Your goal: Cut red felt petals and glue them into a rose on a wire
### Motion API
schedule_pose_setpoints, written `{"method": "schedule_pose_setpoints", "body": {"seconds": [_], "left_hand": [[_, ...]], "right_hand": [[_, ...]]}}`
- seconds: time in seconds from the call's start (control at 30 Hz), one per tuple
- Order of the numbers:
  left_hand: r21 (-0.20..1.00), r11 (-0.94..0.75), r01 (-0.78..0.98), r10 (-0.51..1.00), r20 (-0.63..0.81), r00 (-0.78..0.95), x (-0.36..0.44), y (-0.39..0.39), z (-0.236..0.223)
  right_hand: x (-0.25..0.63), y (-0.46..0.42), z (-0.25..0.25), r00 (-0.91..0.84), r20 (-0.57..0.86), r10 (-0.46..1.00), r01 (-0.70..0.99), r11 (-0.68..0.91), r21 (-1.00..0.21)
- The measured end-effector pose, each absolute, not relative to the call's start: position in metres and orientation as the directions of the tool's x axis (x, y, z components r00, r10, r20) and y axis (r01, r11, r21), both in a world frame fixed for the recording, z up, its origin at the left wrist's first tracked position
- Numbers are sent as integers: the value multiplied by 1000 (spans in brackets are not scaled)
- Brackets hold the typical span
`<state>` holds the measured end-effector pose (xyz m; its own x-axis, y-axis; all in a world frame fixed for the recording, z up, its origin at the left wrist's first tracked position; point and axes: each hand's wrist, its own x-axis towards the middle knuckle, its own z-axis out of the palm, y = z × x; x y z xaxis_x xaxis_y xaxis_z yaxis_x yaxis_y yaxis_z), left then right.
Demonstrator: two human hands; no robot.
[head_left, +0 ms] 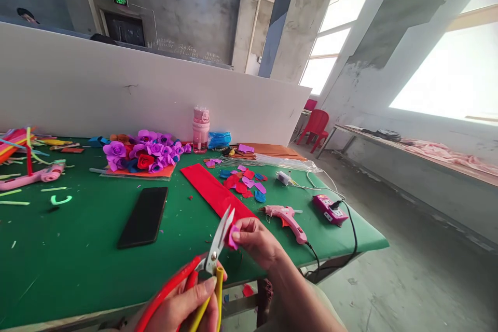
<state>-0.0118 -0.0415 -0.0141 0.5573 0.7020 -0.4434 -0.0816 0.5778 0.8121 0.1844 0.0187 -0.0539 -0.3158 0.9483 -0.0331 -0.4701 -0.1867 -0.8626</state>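
My left hand (187, 307) grips the red and yellow handles of a pair of scissors (216, 246), blades pointing up and parted. My right hand (254, 241) pinches a small purple foam piece (232, 236) right against the blades, above the near edge of the green table (78, 264). Just beyond my hands lies a red foam strip (212, 189). Loose red, purple and blue foam petals (245, 181) are scattered behind it.
A black phone (143, 216) lies left of my hands. A pink glue gun (286, 218) and a pink power strip (330, 209) sit to the right. A pile of foam roses (146, 151), a pink bottle (201, 129) and coloured sticks (15, 145) stand farther back.
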Motion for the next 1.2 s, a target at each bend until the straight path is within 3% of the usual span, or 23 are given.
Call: {"method": "schedule_pose_setpoints", "body": {"seconds": [0.1,0.27,0.33,0.57,0.73,0.97,1.2], "left_hand": [[840,538,-75,740,-427,520,-15,-38,-10],[994,96,-53,974,-83,212,-24,-26,-3],[1000,21,0,992,-21,124,-25,-20,-3],[997,25,-75,997,-19,69,-20,-12,-9],[999,-48,-8,998,49,49,-19,-14,-8],[1000,-4,28,997,2,83,-19,-12,-7],[993,47,-104,996,-38,81,-20,-12,-6]], "right_hand": [[183,19,-54,-303,-30,953,-492,-183,-851],[187,24,-52,-188,-29,982,-619,-141,-773],[183,23,-52,-205,-52,977,-642,-174,-747],[148,13,-59,-353,-99,930,-649,-320,-690],[133,8,-63,-342,-97,935,-665,-314,-678],[124,4,-65,-417,-91,904,-679,-377,-630],[116,1,-66,-505,-136,852,-688,-493,-532]]}}
